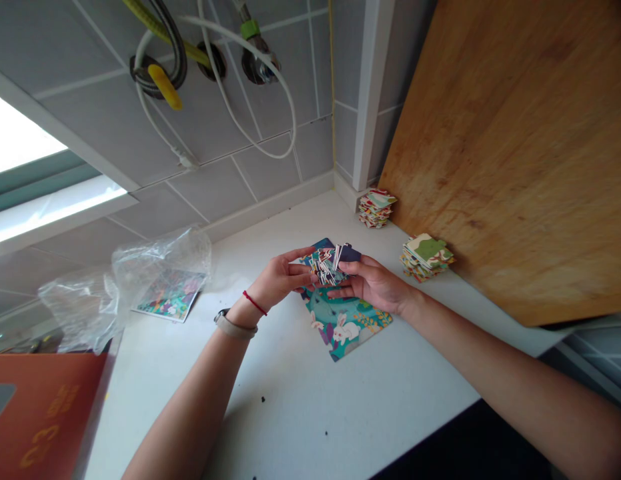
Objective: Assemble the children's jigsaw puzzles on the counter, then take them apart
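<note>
Between my two hands is a stack of jigsaw puzzle pieces (324, 268), its edges fanned out. The fingers of my left hand (283, 275) are closed around the left side of the stack. My right hand (377, 285) grips its right side, thumb on top beside a few tilted pieces with a dark blue face. Directly beneath lies a teal puzzle section (357, 330) with white rabbits and yellow leaves; my hands cover its upper part. Whether it is one sheet or joined pieces, I cannot tell.
Two more piles of puzzle pieces, one in the corner (376, 208) and one nearer (426, 257), stand by a wooden board (515, 147). Clear plastic bags (160, 250) and a colourful printed card (170, 297) lie left on the white tabletop (280, 433). An orange box (45, 413) sits lower left.
</note>
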Demonstrator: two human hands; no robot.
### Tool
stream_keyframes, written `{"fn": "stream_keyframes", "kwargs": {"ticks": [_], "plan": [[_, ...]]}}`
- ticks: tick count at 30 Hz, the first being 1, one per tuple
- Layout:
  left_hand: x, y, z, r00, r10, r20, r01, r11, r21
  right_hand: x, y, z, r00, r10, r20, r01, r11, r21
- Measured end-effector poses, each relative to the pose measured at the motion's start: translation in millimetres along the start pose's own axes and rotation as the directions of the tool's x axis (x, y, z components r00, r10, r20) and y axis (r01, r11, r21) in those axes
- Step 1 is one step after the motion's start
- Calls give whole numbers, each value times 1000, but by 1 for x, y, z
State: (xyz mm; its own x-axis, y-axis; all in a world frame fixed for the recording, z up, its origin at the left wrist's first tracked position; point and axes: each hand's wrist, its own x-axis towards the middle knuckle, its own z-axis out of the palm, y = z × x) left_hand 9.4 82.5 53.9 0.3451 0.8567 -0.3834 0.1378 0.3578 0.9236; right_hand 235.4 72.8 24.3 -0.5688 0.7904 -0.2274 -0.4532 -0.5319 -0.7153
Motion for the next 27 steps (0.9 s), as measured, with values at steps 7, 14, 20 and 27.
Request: {"fn": "stream_keyframes", "kwargs": {"ticks": [7, 14, 20, 27], "plan": [[3, -1, 1, 988, 81, -130, -79, 997, 24, 0, 0, 1, 998, -48, -36, 47, 999, -10], [4, 0, -21, 958, 122, -258, -98, 990, 105, 2, -3, 0, 984, -95, -154, 100, 995, 24], [9, -8, -44, 908, 110, -405, -31, 980, 196, 5, -2, -3, 974, -95, -203, 103, 994, 27], [18, -28, -50, 912, 100, -397, 22, 956, 292, 6, -1, -5, 974, -100, -204, 107, 994, 25]]}}
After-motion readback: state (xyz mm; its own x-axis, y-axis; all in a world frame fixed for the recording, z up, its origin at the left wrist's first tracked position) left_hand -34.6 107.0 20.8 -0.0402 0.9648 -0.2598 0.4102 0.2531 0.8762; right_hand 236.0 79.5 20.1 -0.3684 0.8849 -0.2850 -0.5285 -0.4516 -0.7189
